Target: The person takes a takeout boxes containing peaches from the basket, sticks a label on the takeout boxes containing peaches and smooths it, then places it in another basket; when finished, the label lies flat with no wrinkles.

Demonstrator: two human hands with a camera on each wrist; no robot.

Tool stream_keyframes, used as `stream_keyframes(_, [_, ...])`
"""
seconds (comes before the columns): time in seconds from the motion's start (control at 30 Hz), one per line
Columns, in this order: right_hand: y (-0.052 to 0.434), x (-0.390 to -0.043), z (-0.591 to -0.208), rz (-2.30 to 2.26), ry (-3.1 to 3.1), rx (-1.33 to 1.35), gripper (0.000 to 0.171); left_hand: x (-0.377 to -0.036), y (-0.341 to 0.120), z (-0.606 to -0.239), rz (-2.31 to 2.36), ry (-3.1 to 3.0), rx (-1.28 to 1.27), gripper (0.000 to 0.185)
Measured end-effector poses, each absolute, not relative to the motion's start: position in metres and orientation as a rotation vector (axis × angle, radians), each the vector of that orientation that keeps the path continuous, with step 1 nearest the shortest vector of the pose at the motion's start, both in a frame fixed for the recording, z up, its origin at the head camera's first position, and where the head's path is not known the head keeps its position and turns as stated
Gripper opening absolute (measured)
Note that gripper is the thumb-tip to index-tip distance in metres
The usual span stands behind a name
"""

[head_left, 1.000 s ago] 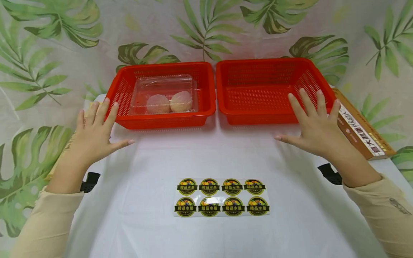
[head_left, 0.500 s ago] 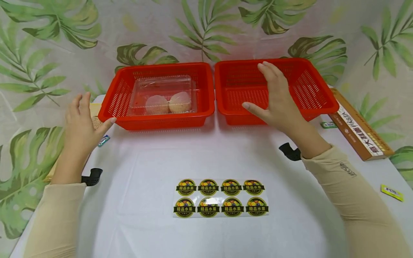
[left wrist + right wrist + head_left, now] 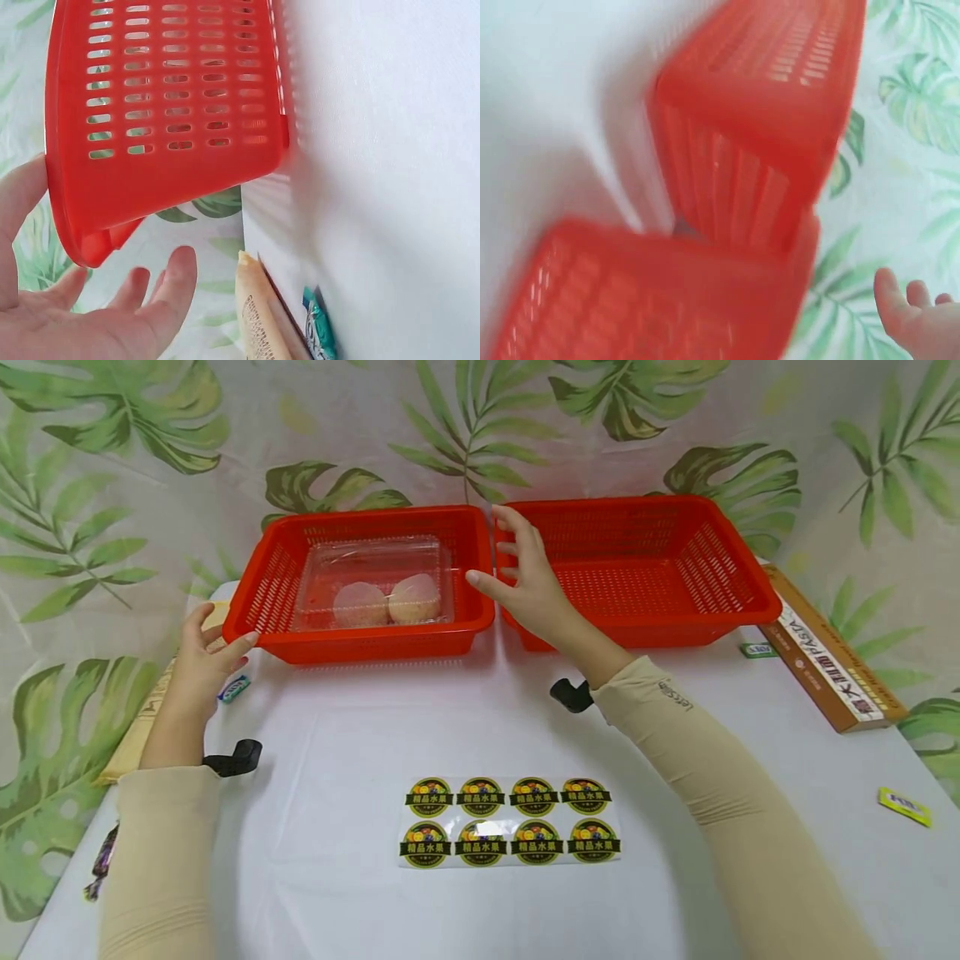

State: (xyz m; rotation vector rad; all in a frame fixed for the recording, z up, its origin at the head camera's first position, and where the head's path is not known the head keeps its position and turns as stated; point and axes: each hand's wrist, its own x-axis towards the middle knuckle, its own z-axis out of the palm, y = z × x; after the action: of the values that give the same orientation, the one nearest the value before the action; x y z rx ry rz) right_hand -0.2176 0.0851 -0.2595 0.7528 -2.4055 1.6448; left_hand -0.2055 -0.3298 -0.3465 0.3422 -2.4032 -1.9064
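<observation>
The left red basket (image 3: 367, 650) holds a clear plastic box (image 3: 367, 560) with two pale round fruits (image 3: 415, 600) showing through it. My left hand (image 3: 198, 664) is at this basket's near left corner, thumb at the rim and fingers bent loosely below. In the left wrist view, a gap shows between the lower fingers (image 3: 176, 277) and the basket wall. My right hand (image 3: 534, 581) hovers over the place where the two baskets meet, fingers spread and holding nothing. A second red basket (image 3: 637, 628) stands to the right with nothing in it.
A sheet of round stickers (image 3: 510, 822) lies on the white table in front. A brown pasta box (image 3: 836, 664), a green packet (image 3: 759, 650) and a yellow packet (image 3: 904, 807) are at right. At left lie a yellowish bag (image 3: 138, 735), a green candy (image 3: 233, 688) and a purple wrapper (image 3: 102, 860).
My right hand has swept left from the right basket's right side to the gap between the baskets. My left hand has come in to the left basket's corner, its fingers now more bent.
</observation>
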Motion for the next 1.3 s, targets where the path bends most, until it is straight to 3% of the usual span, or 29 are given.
stream_keyframes(0.43, [0.04,-0.245,-0.278,1.954,-2.477,0.637,0.071,-0.199,-0.315,-0.343,-2.547,-1.778,0.192,0.061])
stream_keyframes(0.87, [0.025,-0.282,-0.301,2.078,-2.562,0.427,0.068,-0.2,-0.311,-0.347,-2.686,-1.574,0.201,0.061])
stream_keyframes(1.3, [0.015,-0.292,-0.307,2.165,-2.633,0.275,0.064,-0.198,-0.311,-0.35,-2.705,-1.508,0.211,0.061])
